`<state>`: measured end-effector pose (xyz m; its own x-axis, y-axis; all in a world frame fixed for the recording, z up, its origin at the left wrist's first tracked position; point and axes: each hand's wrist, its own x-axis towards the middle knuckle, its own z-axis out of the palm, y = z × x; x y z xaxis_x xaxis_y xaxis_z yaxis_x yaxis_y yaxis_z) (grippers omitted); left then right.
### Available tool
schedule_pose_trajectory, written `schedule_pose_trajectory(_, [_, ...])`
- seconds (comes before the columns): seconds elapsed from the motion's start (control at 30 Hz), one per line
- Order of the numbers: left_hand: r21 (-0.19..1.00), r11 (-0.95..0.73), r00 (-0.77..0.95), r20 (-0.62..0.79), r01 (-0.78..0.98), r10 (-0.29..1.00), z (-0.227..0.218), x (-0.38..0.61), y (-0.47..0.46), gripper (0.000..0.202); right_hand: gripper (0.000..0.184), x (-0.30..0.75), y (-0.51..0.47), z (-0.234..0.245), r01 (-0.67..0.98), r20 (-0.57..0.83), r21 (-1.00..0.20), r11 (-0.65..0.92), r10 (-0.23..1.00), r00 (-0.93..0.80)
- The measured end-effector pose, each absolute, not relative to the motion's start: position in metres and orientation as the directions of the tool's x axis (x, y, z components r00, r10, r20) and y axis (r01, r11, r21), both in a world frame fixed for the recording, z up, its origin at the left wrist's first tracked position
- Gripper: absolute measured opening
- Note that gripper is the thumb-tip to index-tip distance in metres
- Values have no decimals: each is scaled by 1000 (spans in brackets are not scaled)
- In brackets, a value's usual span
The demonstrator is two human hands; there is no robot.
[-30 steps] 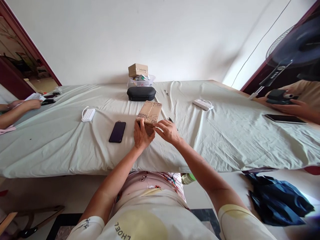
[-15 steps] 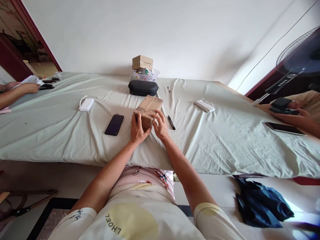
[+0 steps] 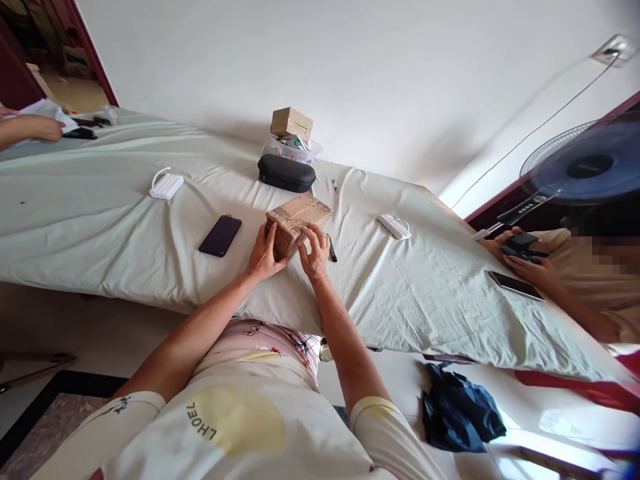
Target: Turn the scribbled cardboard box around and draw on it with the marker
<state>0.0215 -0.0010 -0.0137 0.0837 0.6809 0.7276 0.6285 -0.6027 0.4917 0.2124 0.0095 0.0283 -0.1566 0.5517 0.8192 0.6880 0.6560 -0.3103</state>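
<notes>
A small cardboard box (image 3: 301, 211) with dark scribbled lines on it rests on the cloth in front of me. My left hand (image 3: 265, 255) grips its near left corner, thumb against the front side and fingers along the left. Bent fingers of my right hand (image 3: 315, 252) press on the near right edge of the box. Just beyond that hand lies a black marker (image 3: 333, 249), partly hidden. To the left is a dark phone (image 3: 221, 235), lying flat and touched by neither hand.
Behind the box sit a black zip case (image 3: 287, 173) and a clear plastic tub (image 3: 313, 152) topped by another carton (image 3: 292, 123). White corded blocks (image 3: 167, 186) flank me on both sides. At right, a person's hands (image 3: 530, 267) hold a dark device; another person's hand (image 3: 43, 127) shows far left.
My view has tilted and turned right. The box has rotated slightly and now lies closer to the marker, partly covering it. Both hands have stayed on the box.
</notes>
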Motion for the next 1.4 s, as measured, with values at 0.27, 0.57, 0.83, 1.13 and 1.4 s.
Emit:
schedule_pose_trajectory(0.27, [575,-645,142,681,504,718,-10,8,4,117,43,246,28,21,723,869,-355,592,494,22])
schedule_pose_trajectory(0.57, [674,-626,146,627,392,765,-9,2,6,114,57,267,39,4,582,802,-551,598,573,170])
schedule_pose_trajectory(0.83, [702,-577,103,594,417,798,-13,4,6,109,65,269,43,-4,544,700,-669,506,676,231])
schedule_pose_trajectory(1.13, [618,-559,117,606,552,786,-16,7,3,115,73,276,57,-29,532,560,-757,379,796,230])
schedule_pose_trajectory(1.4, [600,-510,138,555,616,820,-24,6,5,134,69,275,52,-24,496,416,-830,255,875,247])
